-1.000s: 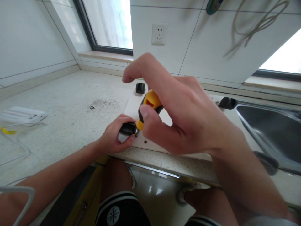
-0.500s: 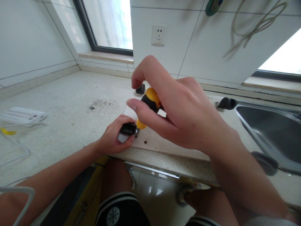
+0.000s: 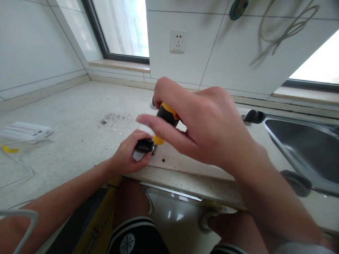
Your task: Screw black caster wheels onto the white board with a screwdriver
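A person's left hand pinches a black caster wheel at the near left of a white board, fingers along the far side, thumb on the near. Just right of the wheel, a yellow-and-black screwdriver leans, its long axis rising from beside the caster's metal bracket toward the far right; its tip is out of sight. The right hand, nearer the handle, grips it from the right, index finger curled over the top, thumb extended left.

On the pale speckled countertop, what looks like a white power bank lies at far left, dark grit between it and the board. A second caster peeks from behind the right hand's fingers; a third sits near a stainless-steel sink at right. Beyond, a window, a wall socket and a looped cable line the tiled wall.
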